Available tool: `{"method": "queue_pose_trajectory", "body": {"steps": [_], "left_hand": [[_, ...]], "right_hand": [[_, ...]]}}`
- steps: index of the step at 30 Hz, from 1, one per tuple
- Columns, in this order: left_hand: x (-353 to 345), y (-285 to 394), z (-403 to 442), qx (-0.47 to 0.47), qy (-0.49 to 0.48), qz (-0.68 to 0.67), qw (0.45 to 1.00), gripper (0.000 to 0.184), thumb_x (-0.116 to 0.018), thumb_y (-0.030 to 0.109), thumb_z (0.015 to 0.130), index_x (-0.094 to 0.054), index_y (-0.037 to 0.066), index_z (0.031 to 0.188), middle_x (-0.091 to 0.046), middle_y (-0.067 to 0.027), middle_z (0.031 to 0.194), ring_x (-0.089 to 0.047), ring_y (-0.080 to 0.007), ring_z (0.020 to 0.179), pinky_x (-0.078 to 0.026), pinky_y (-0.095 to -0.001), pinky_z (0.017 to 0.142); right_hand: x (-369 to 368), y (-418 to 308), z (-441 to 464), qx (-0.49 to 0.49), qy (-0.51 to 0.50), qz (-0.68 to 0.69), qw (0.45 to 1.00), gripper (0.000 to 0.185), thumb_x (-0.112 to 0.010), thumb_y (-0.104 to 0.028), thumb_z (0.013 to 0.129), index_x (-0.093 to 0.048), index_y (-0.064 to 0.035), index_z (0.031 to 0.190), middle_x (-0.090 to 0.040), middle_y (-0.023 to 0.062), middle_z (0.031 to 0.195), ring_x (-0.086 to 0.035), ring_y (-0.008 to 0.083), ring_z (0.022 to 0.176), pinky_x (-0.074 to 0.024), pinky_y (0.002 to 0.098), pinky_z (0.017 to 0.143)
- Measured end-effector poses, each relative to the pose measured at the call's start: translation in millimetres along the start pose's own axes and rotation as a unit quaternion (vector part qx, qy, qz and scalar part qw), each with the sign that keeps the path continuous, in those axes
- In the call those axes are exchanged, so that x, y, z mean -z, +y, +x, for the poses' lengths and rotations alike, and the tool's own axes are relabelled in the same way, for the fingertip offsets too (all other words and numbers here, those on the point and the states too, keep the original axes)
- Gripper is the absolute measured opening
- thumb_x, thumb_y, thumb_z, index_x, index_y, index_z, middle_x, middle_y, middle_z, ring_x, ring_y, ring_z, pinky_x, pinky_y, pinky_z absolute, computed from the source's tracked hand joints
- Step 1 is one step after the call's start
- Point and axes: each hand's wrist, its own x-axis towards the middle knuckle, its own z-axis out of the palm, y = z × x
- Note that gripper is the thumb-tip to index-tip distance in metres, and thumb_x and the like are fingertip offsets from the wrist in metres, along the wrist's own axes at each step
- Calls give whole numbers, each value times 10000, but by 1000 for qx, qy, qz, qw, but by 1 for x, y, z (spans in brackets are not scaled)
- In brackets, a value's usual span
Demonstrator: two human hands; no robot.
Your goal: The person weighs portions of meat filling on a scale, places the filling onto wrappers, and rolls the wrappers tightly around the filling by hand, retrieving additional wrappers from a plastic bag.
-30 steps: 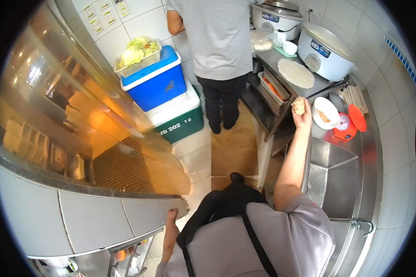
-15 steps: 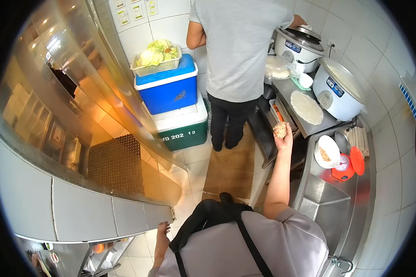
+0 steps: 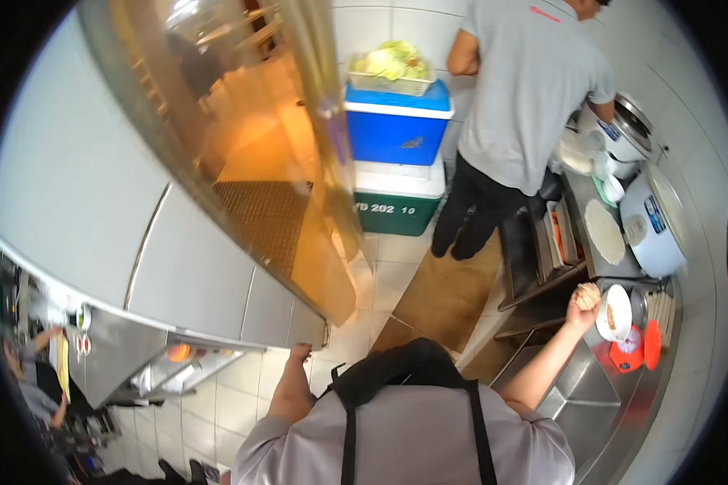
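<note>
Right grip (image 3: 581, 309): the person's fingers are closed around a ball of food (image 3: 588, 296), pale and lumpy, held up just beside the left rim of a white bowl (image 3: 615, 294); whether ball and rim touch cannot be told.
Left grip (image 3: 301, 352): near the end of a low grey partition (image 3: 271, 303); too small to tell whether the fingers are spread or pressed together.
Sink side: the bowl, with some brownish food inside, stands beside a red scale (image 3: 625, 360) and an upright-looking red disc (image 3: 652, 346), all crowded near the back edge, beyond the steel sink (image 3: 582, 390).
Desk: a steel desk (image 3: 576, 194) adjoins the sink side, carrying a pale flat sheet (image 3: 605, 232) close to its front edge and a large white cooker (image 3: 653, 220) behind.
Aisle: white floor tiles and a brown mat (image 3: 461, 291) run between the partition and the sink and desk, giving the right arm open air over the sink's front edge.
Aisle's far end: a co-worker (image 3: 514, 97) in grey stands by the mat's edge, narrowing the passage beside a blue cooler (image 3: 396, 133) stacked on a green one (image 3: 400, 212).
</note>
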Motion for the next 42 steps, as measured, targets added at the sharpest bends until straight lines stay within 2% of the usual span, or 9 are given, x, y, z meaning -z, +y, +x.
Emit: {"method": "queue_pose_trajectory", "body": {"steps": [8,12,21,24,27,31,34,35,42], "left_hand": [[10,-9,-11,74,20,-81,994,283,-561,274,806,-574,52,980,-625,-79,854,-605,-178,658,-457,-334,502],[8,16,-7,51,6,-113,992,250,-557,287,833,-572,98,997,-607,-57,879,-585,-165,689,-431,-313,516],[-1,9,20,-18,-32,-32,999,226,-561,269,829,-584,111,989,-596,-43,833,-575,-162,648,-429,-347,532],[8,10,7,34,-5,-81,996,229,-561,276,828,-585,118,992,-604,-43,836,-582,-164,648,-432,-350,527],[9,3,0,55,2,-110,992,242,-563,284,824,-582,117,998,-613,-49,851,-596,-171,680,-438,-355,534],[10,-10,-4,36,14,-83,996,223,-512,237,845,-603,66,956,-640,-66,835,-625,-172,611,-455,-300,426],[15,-27,10,-60,29,67,996,200,-519,239,838,-612,95,942,-641,-55,841,-609,-168,590,-459,-292,417],[13,-26,3,-12,37,-35,999,245,-531,267,824,-609,59,928,-637,-69,834,-600,-177,600,-449,-307,425],[16,-20,-17,59,48,-120,990,317,-525,313,817,-607,24,917,-628,-88,857,-604,-185,659,-422,-341,456]], "right_hand": [[-19,-27,31,-13,-134,84,987,450,-366,-294,885,-514,58,1122,-565,184,1098,-539,328,987,-441,458,850],[-29,-17,29,37,32,69,996,445,-340,-271,898,-495,77,1127,-545,201,1109,-522,342,994,-428,464,860],[-35,-29,38,-28,-182,133,974,385,-398,-201,892,-498,62,1154,-529,193,1188,-499,334,1092,-372,481,960],[-66,-17,32,96,92,21,991,391,-399,-199,894,-477,66,1170,-524,183,1187,-496,319,1075,-393,452,918],[-50,-7,39,-25,-233,109,966,391,-398,-200,900,-468,66,1177,-524,178,1175,-496,310,1060,-395,438,900],[-64,6,49,49,86,56,994,398,-388,-226,925,-463,68,1183,-519,176,1185,-493,317,1062,-381,438,913],[-68,23,45,-77,-201,120,969,408,-396,-230,926,-452,69,1199,-513,178,1199,-487,322,1073,-381,442,913],[-90,28,45,31,118,44,992,406,-407,-225,921,-455,66,1200,-513,176,1200,-485,320,1075,-380,444,918],[-60,30,52,-86,-150,111,979,389,-407,-199,913,-450,70,1191,-520,185,1164,-501,308,1027,-390,440,908]]}}
